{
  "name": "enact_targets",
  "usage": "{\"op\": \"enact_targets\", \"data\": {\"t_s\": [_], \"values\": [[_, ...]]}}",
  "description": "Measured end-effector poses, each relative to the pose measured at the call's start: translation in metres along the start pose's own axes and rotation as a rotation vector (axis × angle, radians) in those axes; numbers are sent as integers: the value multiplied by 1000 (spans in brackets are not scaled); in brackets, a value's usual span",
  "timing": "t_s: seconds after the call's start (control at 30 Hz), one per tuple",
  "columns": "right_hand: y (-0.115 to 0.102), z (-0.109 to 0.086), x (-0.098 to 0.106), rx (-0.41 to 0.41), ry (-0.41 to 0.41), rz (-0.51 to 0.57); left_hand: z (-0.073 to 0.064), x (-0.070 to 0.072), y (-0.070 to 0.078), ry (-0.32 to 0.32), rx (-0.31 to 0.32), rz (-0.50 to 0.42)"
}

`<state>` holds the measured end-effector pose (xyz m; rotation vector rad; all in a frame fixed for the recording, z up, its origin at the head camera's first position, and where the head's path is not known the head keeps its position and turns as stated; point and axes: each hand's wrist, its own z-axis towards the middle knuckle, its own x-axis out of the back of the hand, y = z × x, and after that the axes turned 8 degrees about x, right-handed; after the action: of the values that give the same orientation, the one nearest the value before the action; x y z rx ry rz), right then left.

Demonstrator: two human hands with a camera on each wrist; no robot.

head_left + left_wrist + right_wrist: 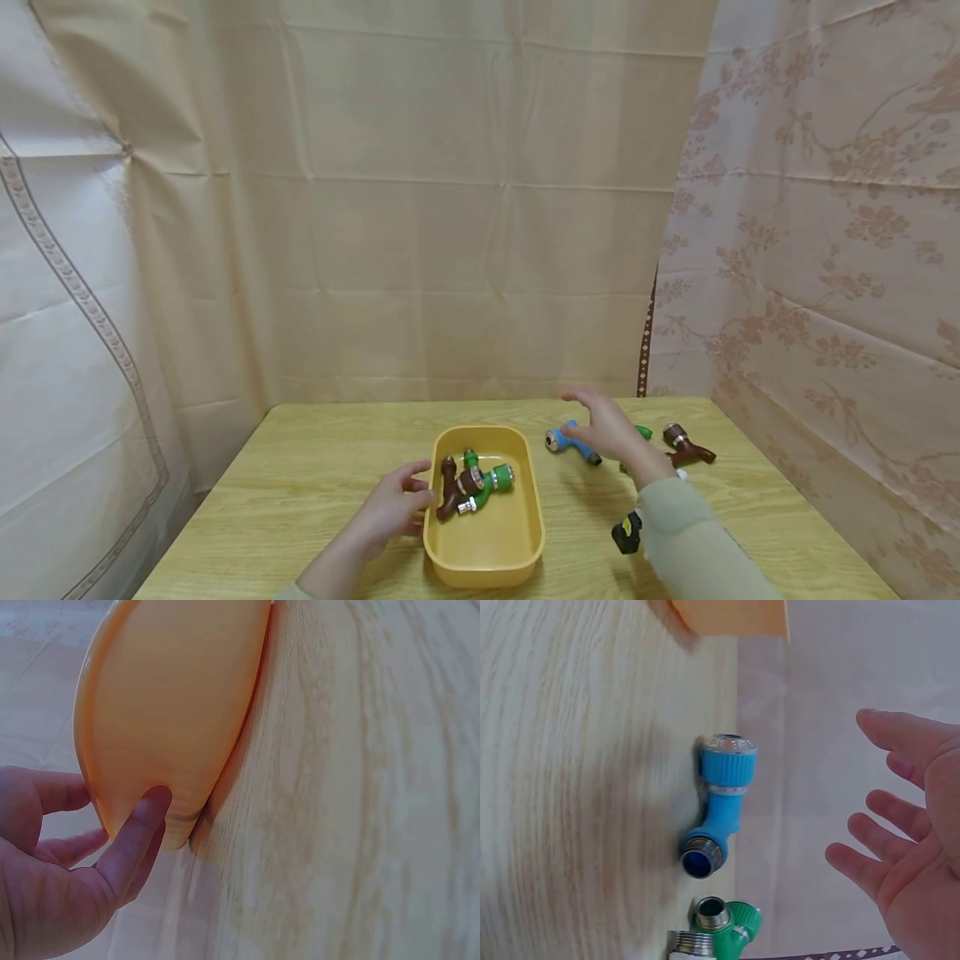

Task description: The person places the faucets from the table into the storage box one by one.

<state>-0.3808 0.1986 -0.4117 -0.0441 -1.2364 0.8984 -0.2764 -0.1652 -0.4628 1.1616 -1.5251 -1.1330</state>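
My left hand [392,503] is beside the left wall of a yellow plastic tub [483,577], fingers lightly bent. In the left wrist view its fingertips [156,796] touch the tub's outer wall. Inside the tub lie a brown tap-like fitting [447,492] and green ones [501,477] with metal threads. My right hand [606,427] hovers above the table with thumb and fingers spread, holding nothing. Just left of and below it lies a blue tap-like fitting [724,791] with a ribbed cap and a threaded metal end.
On the table [315,467], right of the blue fitting, lie a green fitting [731,941] and a brown one [688,452], partly hidden by the right arm in the head view. Cloth curtains [480,208] stand behind and at both sides.
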Motion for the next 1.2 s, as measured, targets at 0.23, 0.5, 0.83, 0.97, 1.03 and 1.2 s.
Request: {"op": "enact_targets", "data": {"t_s": [0.23,0.5,0.83,0.97,1.03,1.2], "values": [[5,-4,-5,-51,-11,12,2,0,-3,3,2,8],[16,-9,-12,-83,-40,9,5,2,-5,1,17,10],[25,-9,-22,-81,-45,4,1,0,-1,5,9,1],[27,-11,-26,-107,-54,9,-1,0,1,5,5,5],[28,-11,-27,-118,-59,8,-1,0,1,5,4,5],[30,-13,-29,-132,-65,11,-1,0,0,1,1,0]]}}
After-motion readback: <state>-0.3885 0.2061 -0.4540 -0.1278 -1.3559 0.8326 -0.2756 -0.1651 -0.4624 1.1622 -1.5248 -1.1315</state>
